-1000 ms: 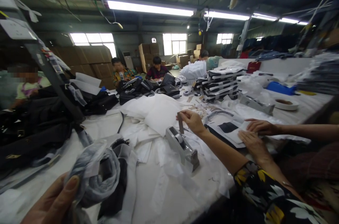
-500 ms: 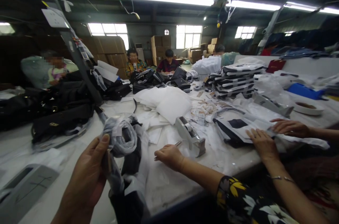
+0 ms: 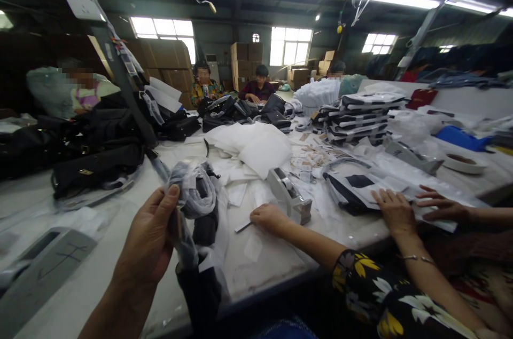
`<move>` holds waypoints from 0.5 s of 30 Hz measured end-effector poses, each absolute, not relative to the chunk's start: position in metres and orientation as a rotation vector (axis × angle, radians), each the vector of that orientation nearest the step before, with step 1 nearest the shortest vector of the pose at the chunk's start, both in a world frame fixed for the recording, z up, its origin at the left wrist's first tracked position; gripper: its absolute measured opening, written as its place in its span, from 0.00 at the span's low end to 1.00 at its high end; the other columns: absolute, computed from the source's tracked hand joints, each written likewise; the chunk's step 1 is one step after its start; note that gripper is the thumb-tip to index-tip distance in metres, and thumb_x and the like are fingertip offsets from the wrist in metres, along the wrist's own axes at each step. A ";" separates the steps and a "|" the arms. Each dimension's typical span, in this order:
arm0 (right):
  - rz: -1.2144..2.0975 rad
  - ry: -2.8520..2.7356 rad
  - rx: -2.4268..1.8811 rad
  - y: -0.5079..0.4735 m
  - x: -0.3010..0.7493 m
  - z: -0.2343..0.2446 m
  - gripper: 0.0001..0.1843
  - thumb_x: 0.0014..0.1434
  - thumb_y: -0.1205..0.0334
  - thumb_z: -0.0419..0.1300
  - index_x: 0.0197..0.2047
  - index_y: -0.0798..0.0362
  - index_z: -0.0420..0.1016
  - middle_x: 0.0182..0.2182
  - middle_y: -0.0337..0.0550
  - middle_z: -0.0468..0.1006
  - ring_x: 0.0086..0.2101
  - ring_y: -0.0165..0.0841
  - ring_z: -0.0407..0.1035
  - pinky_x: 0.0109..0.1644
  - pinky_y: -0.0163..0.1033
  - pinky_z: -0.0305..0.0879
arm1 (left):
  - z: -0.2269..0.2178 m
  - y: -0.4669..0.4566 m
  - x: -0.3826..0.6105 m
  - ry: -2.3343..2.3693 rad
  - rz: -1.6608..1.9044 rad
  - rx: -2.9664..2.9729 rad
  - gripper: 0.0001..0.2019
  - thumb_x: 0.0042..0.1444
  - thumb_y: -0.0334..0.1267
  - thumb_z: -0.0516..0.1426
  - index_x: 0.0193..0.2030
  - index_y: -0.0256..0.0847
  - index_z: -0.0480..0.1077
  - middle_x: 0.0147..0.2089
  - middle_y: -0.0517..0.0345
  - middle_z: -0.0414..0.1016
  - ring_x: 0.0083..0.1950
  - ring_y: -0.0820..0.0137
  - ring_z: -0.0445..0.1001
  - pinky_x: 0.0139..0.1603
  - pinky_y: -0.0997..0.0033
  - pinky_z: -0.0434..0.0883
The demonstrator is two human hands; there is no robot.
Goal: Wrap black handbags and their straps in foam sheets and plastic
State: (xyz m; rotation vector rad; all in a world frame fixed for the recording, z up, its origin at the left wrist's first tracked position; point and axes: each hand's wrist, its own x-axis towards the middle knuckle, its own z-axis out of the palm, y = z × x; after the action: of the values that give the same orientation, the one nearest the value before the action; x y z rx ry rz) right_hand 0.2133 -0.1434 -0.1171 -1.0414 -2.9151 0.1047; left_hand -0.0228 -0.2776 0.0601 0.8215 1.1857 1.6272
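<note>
My left hand [image 3: 150,243] is closed around a bundle of black bag parts wrapped in clear plastic [image 3: 194,197], held up over the near edge of the white table [image 3: 260,269]. My right hand [image 3: 270,217], on a floral-sleeved arm, rests on the table just left of a grey tape dispenser [image 3: 289,195]. Its fingers pinch a short strip of tape [image 3: 243,227] that points toward the bundle. To the right, a co-worker's two hands [image 3: 395,211] lie flat on a packed black-and-white item [image 3: 360,187].
Black bags [image 3: 96,163] are piled at the left, white sheets [image 3: 256,149] lie mid-table, and a stack of packed items [image 3: 356,115] stands beyond. A second grey dispenser [image 3: 44,269] sits at the lower left and a tape roll [image 3: 460,162] at the right. Several people work at the far side.
My right hand pulled a strip off the dispenser, came down and toward me, and now rests on the table. My left hand lifted the wrapped bundle higher into view.
</note>
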 end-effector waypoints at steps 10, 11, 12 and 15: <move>0.214 -2.778 -1.217 -0.149 0.208 -0.106 0.08 0.61 0.63 0.61 0.34 0.56 0.82 0.37 0.53 0.83 0.40 0.40 0.77 0.50 0.40 0.63 | 0.072 -0.273 -0.030 1.226 1.633 0.871 0.24 0.40 0.51 0.72 0.39 0.39 0.73 0.26 0.68 0.71 0.23 0.79 0.68 0.22 0.84 0.69; 0.255 -2.734 -1.244 -0.149 0.209 -0.105 0.08 0.59 0.61 0.63 0.33 0.55 0.82 0.37 0.52 0.83 0.40 0.41 0.77 0.49 0.40 0.64 | 0.075 -0.270 -0.034 1.226 1.621 0.886 0.25 0.39 0.51 0.73 0.39 0.39 0.73 0.26 0.68 0.71 0.23 0.80 0.68 0.22 0.84 0.68; 0.298 -2.680 -1.272 -0.149 0.212 -0.103 0.08 0.59 0.60 0.64 0.33 0.55 0.82 0.36 0.52 0.84 0.39 0.41 0.77 0.47 0.39 0.64 | 0.078 -0.266 -0.037 1.225 1.611 0.903 0.26 0.38 0.51 0.73 0.40 0.39 0.73 0.26 0.68 0.70 0.23 0.79 0.68 0.21 0.84 0.68; 0.434 -2.458 -1.310 -0.151 0.218 -0.090 0.11 0.64 0.57 0.60 0.37 0.52 0.82 0.38 0.49 0.84 0.41 0.40 0.77 0.44 0.39 0.65 | 0.087 -0.259 -0.047 1.239 1.562 0.958 0.28 0.35 0.50 0.74 0.41 0.38 0.74 0.26 0.67 0.70 0.23 0.78 0.69 0.21 0.82 0.69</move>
State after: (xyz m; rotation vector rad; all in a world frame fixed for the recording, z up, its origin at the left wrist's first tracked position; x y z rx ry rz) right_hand 0.2179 -0.1506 -0.0898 -1.3105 -2.4582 0.4336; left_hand -0.0468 -0.2585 0.0872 0.9585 1.2391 1.5625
